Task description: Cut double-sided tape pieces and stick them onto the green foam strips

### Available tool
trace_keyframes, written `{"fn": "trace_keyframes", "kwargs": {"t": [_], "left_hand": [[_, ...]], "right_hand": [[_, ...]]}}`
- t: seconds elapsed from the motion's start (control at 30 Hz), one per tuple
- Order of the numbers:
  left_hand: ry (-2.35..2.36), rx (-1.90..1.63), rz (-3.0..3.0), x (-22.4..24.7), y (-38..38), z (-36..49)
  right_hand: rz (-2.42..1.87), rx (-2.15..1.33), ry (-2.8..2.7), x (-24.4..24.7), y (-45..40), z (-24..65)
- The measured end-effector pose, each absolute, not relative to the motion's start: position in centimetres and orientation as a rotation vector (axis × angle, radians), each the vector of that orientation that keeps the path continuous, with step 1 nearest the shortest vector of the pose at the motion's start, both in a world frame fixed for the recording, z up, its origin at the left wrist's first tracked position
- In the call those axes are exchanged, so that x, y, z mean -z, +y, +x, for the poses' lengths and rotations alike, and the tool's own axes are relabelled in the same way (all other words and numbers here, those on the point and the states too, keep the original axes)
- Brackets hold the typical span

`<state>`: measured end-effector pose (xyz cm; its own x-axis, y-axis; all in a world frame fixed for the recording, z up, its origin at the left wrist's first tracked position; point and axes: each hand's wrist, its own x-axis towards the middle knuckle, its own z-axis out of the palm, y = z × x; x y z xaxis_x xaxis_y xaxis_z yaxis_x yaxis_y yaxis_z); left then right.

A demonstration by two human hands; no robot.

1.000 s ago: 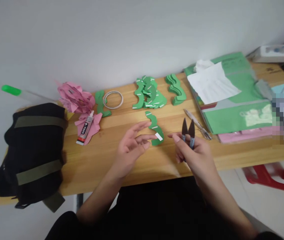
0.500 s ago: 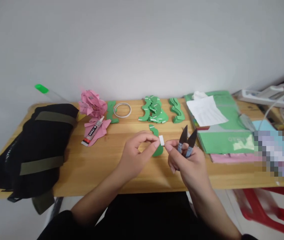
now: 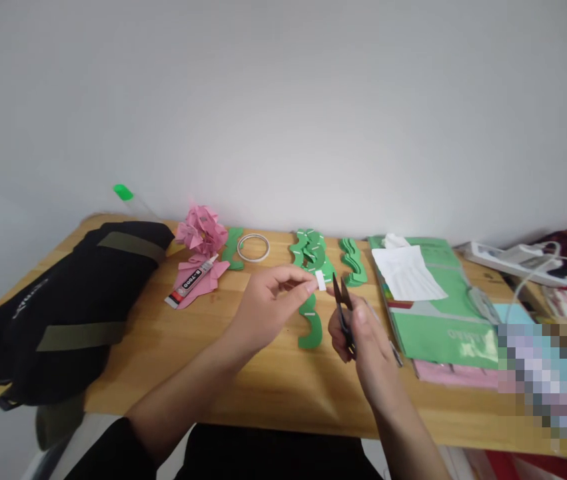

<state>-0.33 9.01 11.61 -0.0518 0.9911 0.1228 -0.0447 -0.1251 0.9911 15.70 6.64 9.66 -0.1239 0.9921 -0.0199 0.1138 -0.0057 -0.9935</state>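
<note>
My left hand [image 3: 276, 303] pinches a small white strip [image 3: 320, 280] between thumb and fingertips. Just to its right, my right hand [image 3: 363, 333] grips small dark scissors [image 3: 344, 310], blades pointing up and slightly parted near the strip. Beneath my hands a wavy green paper piece [image 3: 312, 328] with a small white strip across it lies on the wooden table. Behind it sits a pile of green cut pieces [image 3: 308, 243], several bearing white strips. A stack of wavy green pieces [image 3: 352, 261] lies to the right of that pile.
Left of the hands are a black bag [image 3: 88, 300], a pink paper flower [image 3: 202, 230], a glue tube [image 3: 190, 283] and a tape roll [image 3: 253, 247]. On the right lie a green packet [image 3: 458, 327], a white paper [image 3: 408, 273] and a power strip [image 3: 518, 261].
My right hand has turned the scissors from resting in the palm to a working grip beside the white strip. The left hand still pinches the strip. The camera view has tilted up.
</note>
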Motion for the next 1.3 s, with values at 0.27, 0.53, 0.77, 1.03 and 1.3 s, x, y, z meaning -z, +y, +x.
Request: {"fn": "trace_keyframes", "kwargs": {"t": [0.27,0.53,0.77,1.03,1.3], "left_hand": [[1.070,-1.354,1.005,-11.5,9.6,0.2],[1.175,-1.340,1.075,-11.2,9.5,0.6],[1.277,-1.387,1.426,-11.7,9.4,0.5],[1.329,-1.313,1.540,-12.1,9.4,0.2],[1.291,-1.329,1.227,-11.7,9.6,0.3]], "right_hand": [[-1.171,-1.420,-1.398,-9.8,6.2,15.4],[-1.144,-1.496,-1.237,-9.3,6.5,15.3],[-1.138,-1.557,-1.148,-9.8,6.8,15.1],[-1.205,-1.424,-1.194,-9.3,6.8,15.2],[-1.224,-1.426,-1.144,-8.4,6.5,15.4]]}}
